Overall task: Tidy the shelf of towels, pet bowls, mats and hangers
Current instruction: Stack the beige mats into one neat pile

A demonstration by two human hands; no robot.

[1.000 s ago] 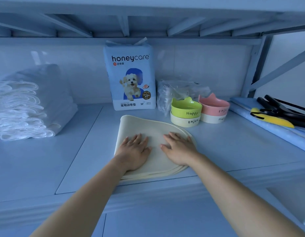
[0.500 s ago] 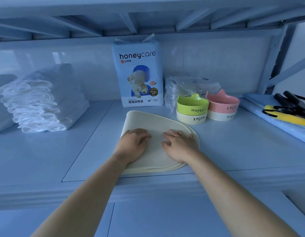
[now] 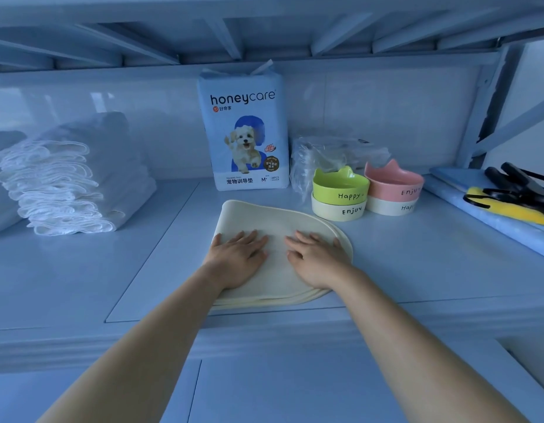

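Observation:
A stack of cream mats (image 3: 264,218) lies flat in the middle of the shelf near its front edge. My left hand (image 3: 237,259) rests palm down on the stack's left half, fingers straight. My right hand (image 3: 316,259) rests flat on the right half. Folded white towels (image 3: 66,181) are piled at the left. Behind the mats to the right stand a green bowl (image 3: 340,186) on a cream bowl (image 3: 339,210), and a pink bowl (image 3: 394,181) on a white bowl (image 3: 389,206). Black hangers (image 3: 520,186) lie at the far right.
A pack of honeycare pet pads (image 3: 244,129) stands upright at the back wall. A crumpled clear plastic bag (image 3: 322,151) sits behind the bowls. A yellow item (image 3: 514,209) and the hangers lie on a blue folded cloth (image 3: 478,206). The upper shelf's frame (image 3: 264,35) hangs low overhead.
Both hands stay on the mats; the left hand's fingers, curled half a second ago, lie flat again. The view has shifted slightly.

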